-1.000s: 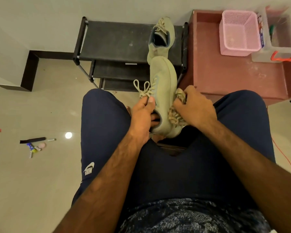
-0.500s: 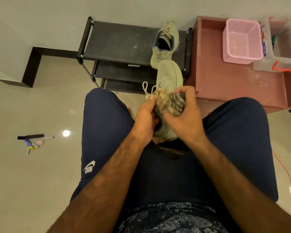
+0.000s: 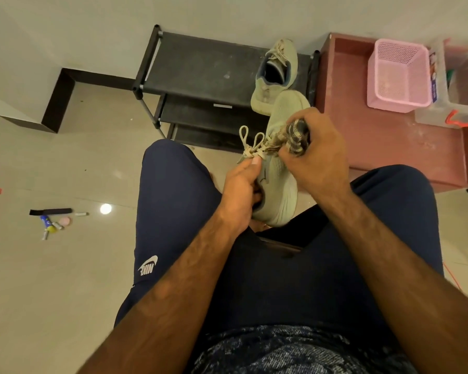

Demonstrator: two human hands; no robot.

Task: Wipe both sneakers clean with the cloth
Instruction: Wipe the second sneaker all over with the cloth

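The right hand (image 3: pixel 318 155) is curled tight round a bunched striped cloth (image 3: pixel 295 136) and presses it on the upper of the sneaker (image 3: pixel 278 182), just past the laces (image 3: pixel 251 145). The left hand (image 3: pixel 239 193) grips the same sneaker at its collar, with the thumb on top beside the lace knot and the fingers tucked into the opening. The sneaker is held off the floor between the person's knees, toe pointing away and heel toward the lap.

The 2nd sneaker (image 3: pixel 277 76) sits at the right end of the top shelf of a black rack (image 3: pixel 200 66), its heel hanging over the front edge. Its heel overlaps the held sneaker's toe in this view; whether they touch I cannot tell.

Just right of the rack, a red-brown table (image 3: pixel 389 141) bears a pink basket (image 3: pixel 397 76) and a clear box (image 3: pixel 462 90) side by side. Well to the left, a few small items (image 3: pixel 52 224) lie on the floor (image 3: pixel 65 292).
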